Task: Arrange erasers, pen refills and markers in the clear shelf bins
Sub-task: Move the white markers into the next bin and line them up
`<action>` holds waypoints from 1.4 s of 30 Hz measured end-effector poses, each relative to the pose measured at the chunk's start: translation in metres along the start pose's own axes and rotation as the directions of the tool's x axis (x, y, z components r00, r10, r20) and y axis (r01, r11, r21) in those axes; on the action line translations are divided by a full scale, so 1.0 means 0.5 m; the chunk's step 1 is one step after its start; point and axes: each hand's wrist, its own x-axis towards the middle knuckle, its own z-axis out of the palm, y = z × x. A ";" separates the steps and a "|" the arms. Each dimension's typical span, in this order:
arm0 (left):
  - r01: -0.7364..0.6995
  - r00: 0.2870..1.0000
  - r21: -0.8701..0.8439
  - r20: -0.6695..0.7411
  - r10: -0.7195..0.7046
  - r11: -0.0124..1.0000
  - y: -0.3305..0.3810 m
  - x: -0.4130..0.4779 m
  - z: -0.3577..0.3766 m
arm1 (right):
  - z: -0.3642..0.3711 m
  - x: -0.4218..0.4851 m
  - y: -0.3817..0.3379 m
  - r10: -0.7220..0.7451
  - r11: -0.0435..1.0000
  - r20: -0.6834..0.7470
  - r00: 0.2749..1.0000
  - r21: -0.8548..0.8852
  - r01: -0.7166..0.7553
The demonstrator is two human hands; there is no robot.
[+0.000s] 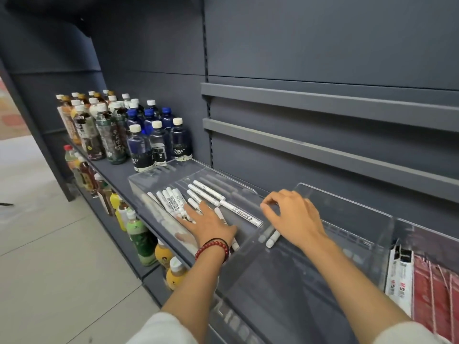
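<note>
Several white markers [207,193] lie in a clear plastic bin [159,173] on the dark grey shelf. My left hand [211,225] rests flat on the markers at the bin's near end, fingers spread, a red bead bracelet on its wrist. My right hand [294,216] hovers over the divider wall between this bin and the bin [347,212] to its right, fingers curled at the wall's top edge. One white marker [272,239] lies under that hand in the right bin. Whether the right hand grips anything is unclear.
Drink bottles [139,135] crowd the shelf left of the bins, and more bottles [139,234] stand on the lower shelf. Red and white packets [422,286] fill a bin at the far right. Two grey ledges [323,147] jut from the back panel above.
</note>
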 end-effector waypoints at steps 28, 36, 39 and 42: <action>0.072 0.995 -0.031 0.073 -0.070 0.997 0.013 -0.020 -0.024 | -0.010 -0.002 -0.001 -0.007 1.000 0.052 0.999 0.022 0.006; -0.061 0.996 0.340 0.078 0.036 0.938 -0.002 -0.006 -0.009 | -0.005 -0.004 0.003 -0.018 1.000 0.054 0.998 0.019 0.017; -0.075 0.997 0.364 0.046 0.063 0.928 0.003 0.001 -0.009 | -0.008 -0.003 0.003 -0.021 1.000 0.059 0.998 0.016 0.020; -0.090 0.996 0.202 0.036 0.085 0.975 0.004 0.001 -0.018 | -0.011 0.000 0.000 -0.026 1.000 0.069 0.997 0.009 0.025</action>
